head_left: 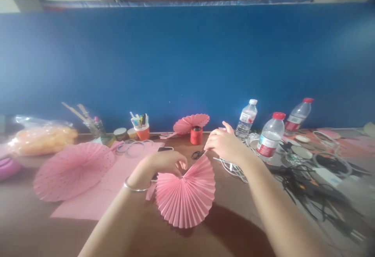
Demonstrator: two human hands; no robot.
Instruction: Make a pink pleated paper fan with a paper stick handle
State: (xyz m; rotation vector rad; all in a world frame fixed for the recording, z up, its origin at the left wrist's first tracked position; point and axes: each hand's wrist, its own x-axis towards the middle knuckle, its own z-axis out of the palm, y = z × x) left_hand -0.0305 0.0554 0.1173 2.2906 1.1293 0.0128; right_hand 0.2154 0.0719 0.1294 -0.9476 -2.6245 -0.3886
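One pleated pink fan (pixel 186 200), over the table (pixel 234 214), sits between two pinching hands: left hand (pixel 169 163) nearer its pivot, right hand (pixel 223 143) at its right edge's far tip, wedge gap between.

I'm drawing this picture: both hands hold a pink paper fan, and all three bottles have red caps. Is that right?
Not quite. In the head view, one bottle has a white cap; only the other two bottles have red caps. The left hand and right hand do hold the pink paper fan.
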